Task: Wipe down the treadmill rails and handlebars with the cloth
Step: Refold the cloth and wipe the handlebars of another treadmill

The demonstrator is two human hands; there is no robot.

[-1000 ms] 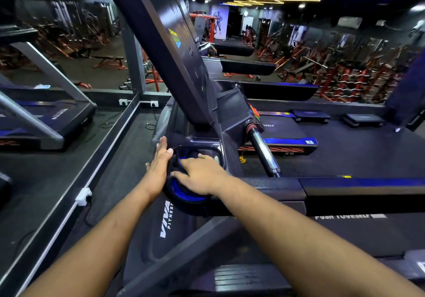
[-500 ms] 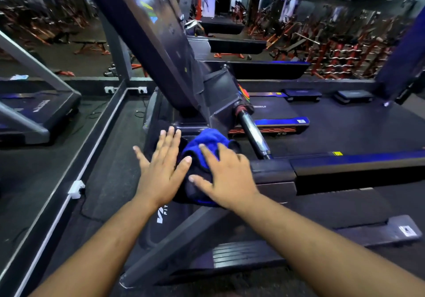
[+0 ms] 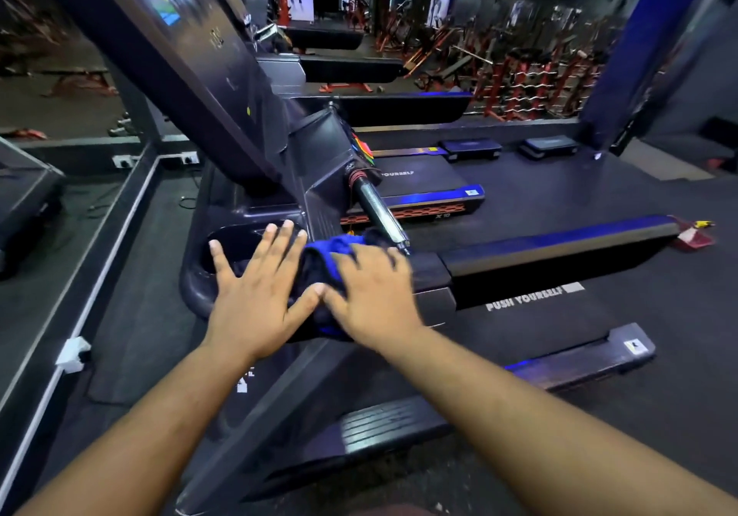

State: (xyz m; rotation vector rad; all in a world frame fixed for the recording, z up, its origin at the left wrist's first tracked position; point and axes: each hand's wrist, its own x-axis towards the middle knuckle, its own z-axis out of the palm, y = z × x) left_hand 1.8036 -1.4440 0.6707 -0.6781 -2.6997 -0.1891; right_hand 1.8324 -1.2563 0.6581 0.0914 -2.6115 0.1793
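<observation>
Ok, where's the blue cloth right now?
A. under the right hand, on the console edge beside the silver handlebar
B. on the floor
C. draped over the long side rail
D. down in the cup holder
A: the right hand lies flat on the blue cloth, bunched beside the silver handlebar; the left hand rests spread by the cup holder.

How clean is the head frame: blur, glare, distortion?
Head view: right hand smeared by motion blur, left hand sharper; blue cloth soft-edged; dim gym, background blurred and noisy; blue glare streaks the handrail; chrome grip bar shows highlights; wide-angle lens bends the frame's edges.
</observation>
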